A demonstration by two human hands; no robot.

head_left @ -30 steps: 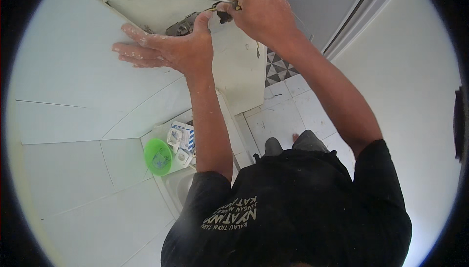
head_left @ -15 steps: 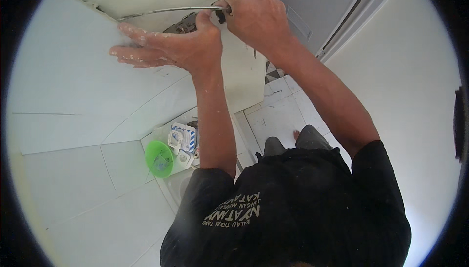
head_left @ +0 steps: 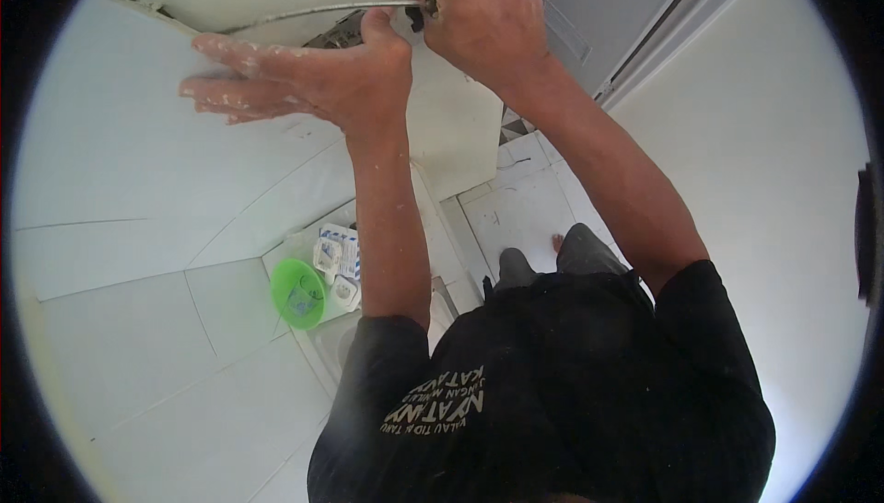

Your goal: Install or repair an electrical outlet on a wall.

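My right hand (head_left: pixel 486 22) is closed around the dark end of a long, thin metal blade (head_left: pixel 318 11), seen nearly edge-on and slightly bowed. The blade runs left along the top edge of the pale wall panels. Its exact kind I cannot make out. Below it, my left hand (head_left: pixel 308 79) has its fingers stretched out flat and smeared with white paste. The left thumb points up at the blade, close to the right hand. Behind that thumb shows a grey metal piece (head_left: pixel 339 31), partly hidden by the hand.
A bright green bucket (head_left: pixel 298 294) stands lower left on a ledge, beside white and blue packets (head_left: pixel 339 252). A grey door (head_left: pixel 612 5) is at upper right, with a white wall (head_left: pixel 764 144) beside it. White floor tiles (head_left: pixel 516 213) lie below.
Both hands have shifted slightly up, and the left hand also a little left, its fingers still spread. The blade has risen slightly with the right hand.
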